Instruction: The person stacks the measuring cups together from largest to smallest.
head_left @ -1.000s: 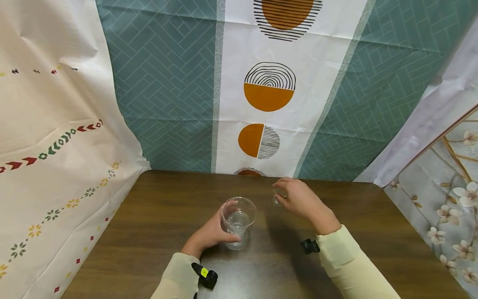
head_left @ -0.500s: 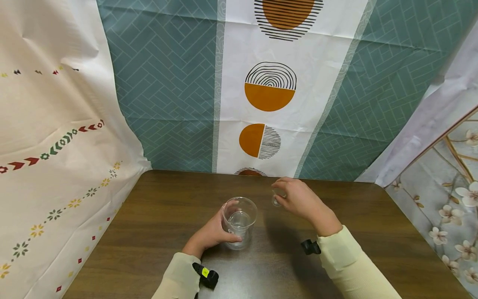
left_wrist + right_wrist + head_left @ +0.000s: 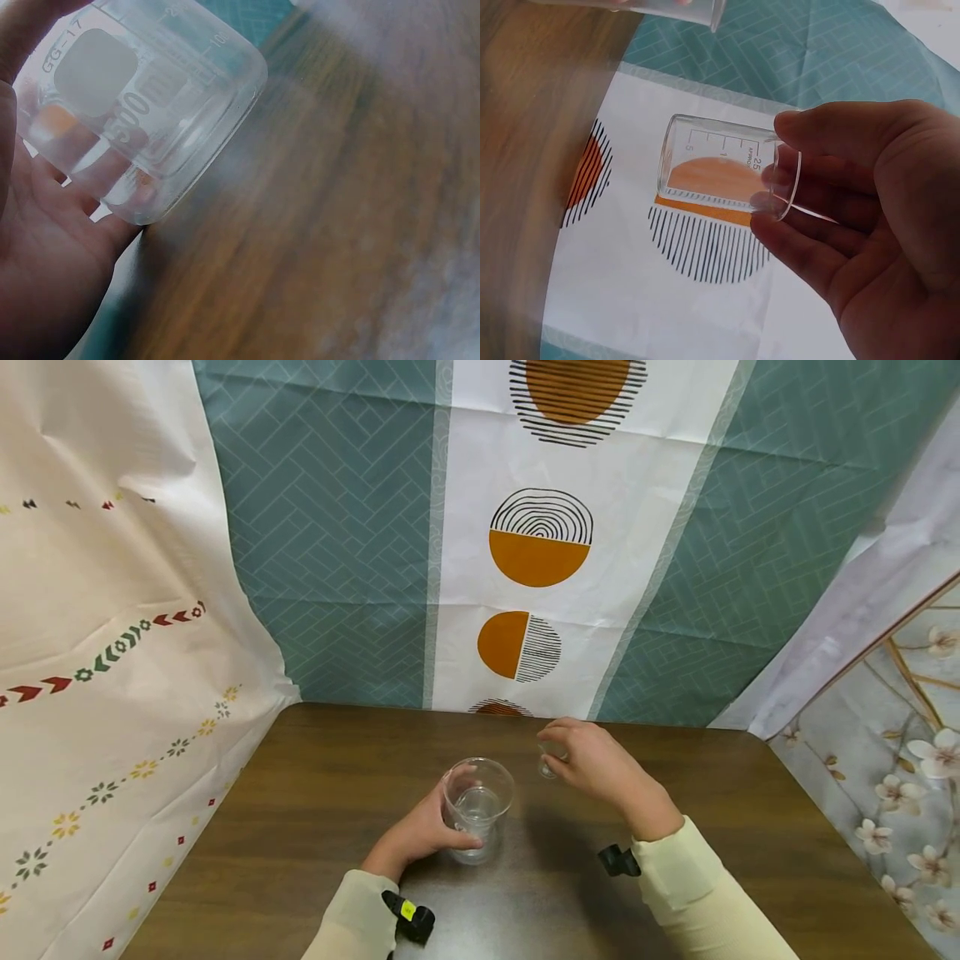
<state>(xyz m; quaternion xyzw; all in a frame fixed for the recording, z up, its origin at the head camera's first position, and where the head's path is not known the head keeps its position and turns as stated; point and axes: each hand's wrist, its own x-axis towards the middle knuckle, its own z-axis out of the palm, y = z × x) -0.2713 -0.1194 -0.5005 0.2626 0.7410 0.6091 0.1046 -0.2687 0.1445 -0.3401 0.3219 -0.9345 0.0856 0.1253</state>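
Observation:
My left hand (image 3: pixel 423 827) grips a large clear glass beaker (image 3: pixel 495 831) from its left side, thumb toward the near side and fingers round the back. In the left wrist view the glass beaker (image 3: pixel 180 105) carries "500 ml" and "GG-17" markings. Another clear vessel seems nested inside it. It stands upright; whether its base touches the table I cannot tell. Behind it and to the right, my right hand (image 3: pixel 596 764) holds a small clear beaker (image 3: pixel 712 161) marked 25 near its rim, between thumb and fingertips, raised above the table. In the right wrist view it looks empty.
The brown wooden table (image 3: pixel 337 793) lies under both hands. A patterned teal and white cloth (image 3: pixel 345 568) hangs behind its back edge. A cream cloth (image 3: pixel 112 693) hangs on the left, and a floral cloth (image 3: pixel 900 777) on the right.
My right hand has moved slightly left with the small beaker, nearer the large one. The left hand and the large beaker stay in place.

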